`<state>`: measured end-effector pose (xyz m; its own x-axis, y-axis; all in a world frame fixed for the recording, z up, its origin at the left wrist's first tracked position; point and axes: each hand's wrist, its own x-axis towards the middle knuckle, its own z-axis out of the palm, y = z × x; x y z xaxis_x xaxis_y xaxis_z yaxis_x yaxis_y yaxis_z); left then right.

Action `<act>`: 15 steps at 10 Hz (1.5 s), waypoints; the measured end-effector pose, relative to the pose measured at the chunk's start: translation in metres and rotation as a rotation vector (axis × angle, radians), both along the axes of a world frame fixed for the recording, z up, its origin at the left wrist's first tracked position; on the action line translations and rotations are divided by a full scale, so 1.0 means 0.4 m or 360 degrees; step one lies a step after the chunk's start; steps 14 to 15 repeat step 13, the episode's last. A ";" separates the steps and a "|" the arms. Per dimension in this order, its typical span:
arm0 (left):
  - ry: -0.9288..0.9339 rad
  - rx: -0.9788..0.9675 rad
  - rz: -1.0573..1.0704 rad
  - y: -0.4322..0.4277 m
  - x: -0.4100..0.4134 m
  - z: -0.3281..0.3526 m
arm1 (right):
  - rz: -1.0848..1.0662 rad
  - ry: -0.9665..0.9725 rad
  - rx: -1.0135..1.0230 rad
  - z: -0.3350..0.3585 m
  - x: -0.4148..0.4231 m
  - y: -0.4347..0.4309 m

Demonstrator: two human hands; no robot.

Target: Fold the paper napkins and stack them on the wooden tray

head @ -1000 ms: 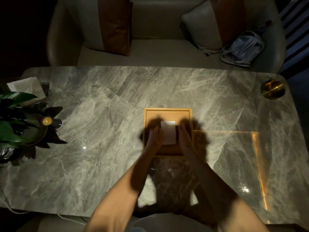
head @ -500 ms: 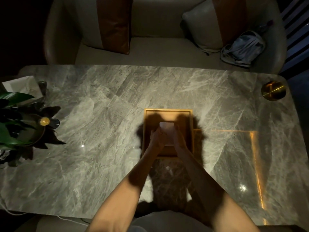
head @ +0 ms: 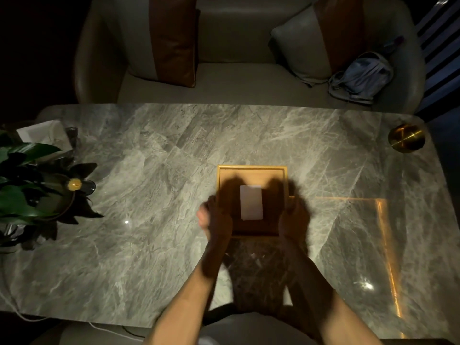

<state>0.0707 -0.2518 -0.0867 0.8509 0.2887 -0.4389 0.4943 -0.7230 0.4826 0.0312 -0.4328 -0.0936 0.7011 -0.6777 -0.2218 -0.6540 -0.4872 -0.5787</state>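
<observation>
Head view shows your left hand (head: 217, 220) and right hand (head: 292, 219) gripping the tray (head: 251, 170) sides, fingers curled on its rim, the napkin (head: 251, 202) lying inside.

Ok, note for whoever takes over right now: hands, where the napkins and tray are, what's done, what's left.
Left hand: at the wooden tray's left edge, blurred, nothing visibly held.
Right hand: at the tray's right edge, nothing visibly held.
Folded white napkin: lying flat in the middle of the tray, neither hand on it.
Done: at least one napkin folded and placed.
Left: possibly more from the tissue box at the marble table's far left; count unclear.
</observation>
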 end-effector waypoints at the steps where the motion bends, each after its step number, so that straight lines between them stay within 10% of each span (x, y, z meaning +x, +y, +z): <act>1: 0.0291 -0.0044 -0.0032 0.045 -0.052 -0.034 | -0.0014 0.0342 0.0164 -0.034 -0.050 -0.026; 3: 0.0263 -0.0534 0.0405 0.054 -0.065 -0.030 | 0.0104 0.0528 0.0183 -0.076 -0.104 -0.044; 7: 0.0155 -0.0410 0.0330 0.082 -0.085 -0.041 | 0.0395 0.0453 -0.0032 -0.076 -0.139 -0.039; 12: 0.1139 0.0437 -0.1088 0.141 -0.209 0.152 | 0.1149 0.1392 0.0002 0.127 -0.260 -0.027; 13: 0.0671 0.0417 -0.1006 0.135 -0.124 0.232 | 0.1037 0.1044 -0.0125 0.227 -0.171 -0.037; 15: 0.0671 0.0417 -0.1006 0.135 -0.124 0.232 | 0.1037 0.1044 -0.0125 0.227 -0.171 -0.037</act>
